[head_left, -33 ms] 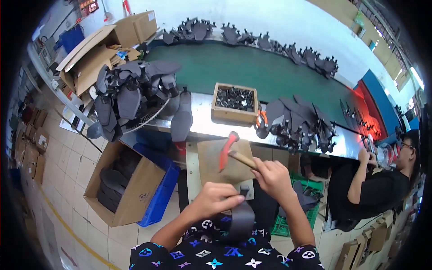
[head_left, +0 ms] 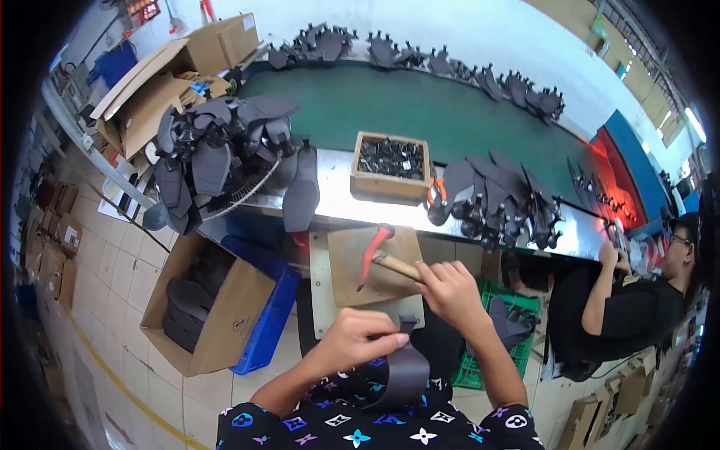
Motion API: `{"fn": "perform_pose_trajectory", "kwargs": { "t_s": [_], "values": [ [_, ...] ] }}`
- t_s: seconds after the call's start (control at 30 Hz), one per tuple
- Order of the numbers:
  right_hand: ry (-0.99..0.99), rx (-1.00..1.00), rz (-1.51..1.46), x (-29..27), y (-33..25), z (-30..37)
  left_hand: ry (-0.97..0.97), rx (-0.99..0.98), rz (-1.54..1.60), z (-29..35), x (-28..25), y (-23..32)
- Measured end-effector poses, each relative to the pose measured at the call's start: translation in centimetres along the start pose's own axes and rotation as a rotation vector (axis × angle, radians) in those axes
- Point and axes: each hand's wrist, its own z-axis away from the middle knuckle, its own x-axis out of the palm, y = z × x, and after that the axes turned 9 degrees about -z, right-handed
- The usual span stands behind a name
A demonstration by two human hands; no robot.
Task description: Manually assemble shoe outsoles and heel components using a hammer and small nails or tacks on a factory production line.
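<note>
My right hand (head_left: 450,291) grips the wooden handle of a hammer with a red head (head_left: 373,253), held over a small wooden work block (head_left: 352,289) in front of me. My left hand (head_left: 358,341) pinches the upper edge of a dark grey sandal sole piece (head_left: 405,375) that hangs down over my lap, just below the block's near edge. The two hands are close together, with the hammer head to the upper left of them.
A wooden box of small black parts (head_left: 391,161) sits on the metal bench (head_left: 337,201). Piles of dark soles (head_left: 214,146) and strapped sandals (head_left: 499,199) flank it. A cardboard box of soles (head_left: 206,304) and a blue crate (head_left: 266,322) stand at my left. A person in black (head_left: 630,300) sits at right.
</note>
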Motion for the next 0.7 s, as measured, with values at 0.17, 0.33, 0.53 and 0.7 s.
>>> {"fn": "perform_pose_trajectory", "kwargs": {
  "t_s": [0.17,0.33,0.53,0.7],
  "values": [
    [0.001,-0.106,-0.097,-1.0,-1.5,-0.9,-0.124,-0.164,0.219,1.2,-0.7,3.6],
    [-0.154,-0.008,-1.700,-3.2,-4.7,0.0,-0.154,-0.162,0.359,1.6,0.1,2.9],
    [-0.088,0.120,-1.739,-3.1,-5.8,1.0,-0.334,-0.253,0.443,1.2,0.0,1.8],
    [0.318,0.452,-1.660,-1.6,-2.9,3.0,-0.469,-0.450,0.847,1.4,0.3,-1.4]
  ]
}}
